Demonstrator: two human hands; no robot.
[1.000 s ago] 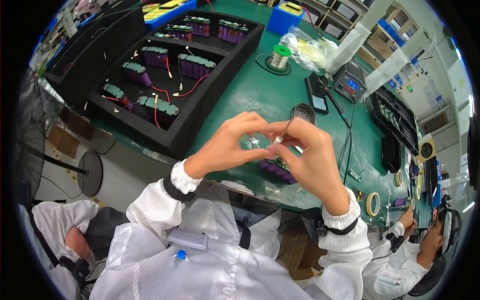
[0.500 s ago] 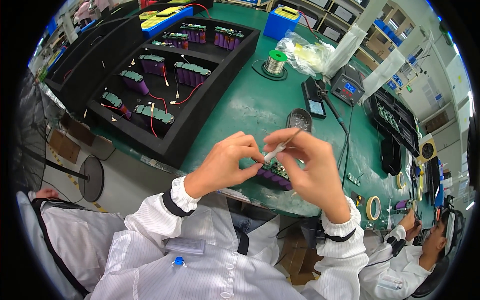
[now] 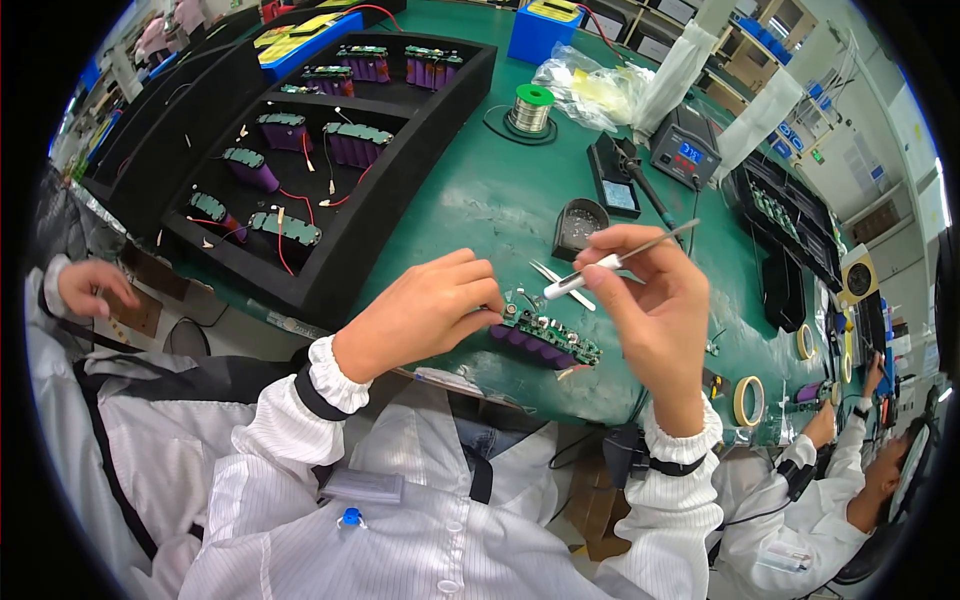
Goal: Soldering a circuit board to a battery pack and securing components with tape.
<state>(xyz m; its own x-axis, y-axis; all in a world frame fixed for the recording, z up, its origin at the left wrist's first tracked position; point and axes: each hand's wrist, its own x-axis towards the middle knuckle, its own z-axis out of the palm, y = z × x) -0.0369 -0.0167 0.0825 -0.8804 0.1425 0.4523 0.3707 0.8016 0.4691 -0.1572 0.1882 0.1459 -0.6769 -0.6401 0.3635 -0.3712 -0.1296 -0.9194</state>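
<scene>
A battery pack (image 3: 540, 347) of purple cells, topped by a green circuit board with small components, lies near the table's front edge. At its left end my left hand (image 3: 428, 306) is closed, thumb and fingertips pinching the pack's corner. Above and right of the pack, my right hand (image 3: 655, 315) grips a slim metal rod with a white sleeve (image 3: 584, 279). The sleeve points down-left, clear of the board. Behind the pack, white tweezers (image 3: 574, 293) rest on the table, partly hidden by the rod.
A black divided tray (image 3: 385, 235) of battery packs fills the left. Farther back are a grey metal cup (image 3: 570, 243), solder spool (image 3: 529, 112), soldering iron (image 3: 640, 182) and its station (image 3: 686, 150). Tape (image 3: 747, 402) lies right. Co-workers' hands (image 3: 97, 288) show at both sides.
My right hand has lifted the white-sleeved rod away from my left fingertips, to the right. More of the board and the tweezers now show. The left co-worker's hand has come further into view.
</scene>
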